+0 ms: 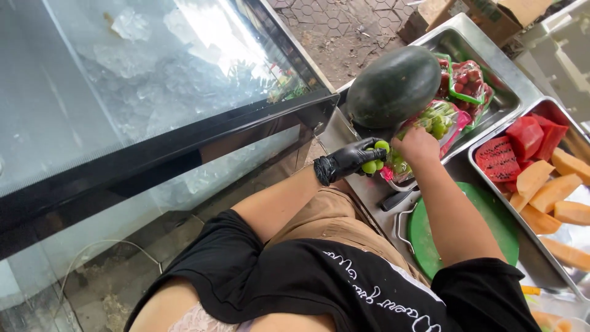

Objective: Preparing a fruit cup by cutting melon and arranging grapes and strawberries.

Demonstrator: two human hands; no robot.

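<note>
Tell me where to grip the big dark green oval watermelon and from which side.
Cup the dark green oval watermelon at both rounded ends, one hand each, coming from above. It lies tilted on its side in the steel tray; its smooth, wide body probably offers no one-hand hold.

One dark green watermelon (393, 86), two steel trays (522, 83), one round green cutting board (491, 221), two red watermelon pieces (513, 147), two hands (418, 144), one gloved.

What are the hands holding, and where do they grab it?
The gloved left hand cups a bunch of green grapes from below. The bare right hand grips the clear grape bag at its near end.
</note>
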